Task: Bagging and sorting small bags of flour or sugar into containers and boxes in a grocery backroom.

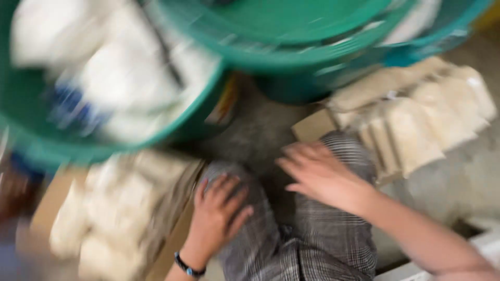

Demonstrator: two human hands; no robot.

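The picture is heavily blurred by motion. My left hand (220, 211) rests flat on my left knee, fingers apart, holding nothing; a dark band sits on its wrist. My right hand (315, 174) hovers over my right knee with fingers spread, empty, close to a cardboard box of pale packets (416, 119). My legs are in grey checked trousers (307, 244).
A green tub (31, 140) at upper left holds white bagged items. A second green tub (281, 47) sits at top centre over a teal one (416, 49). A cardboard box (172, 244) of pale packets lies at lower left. Grey floor shows between them.
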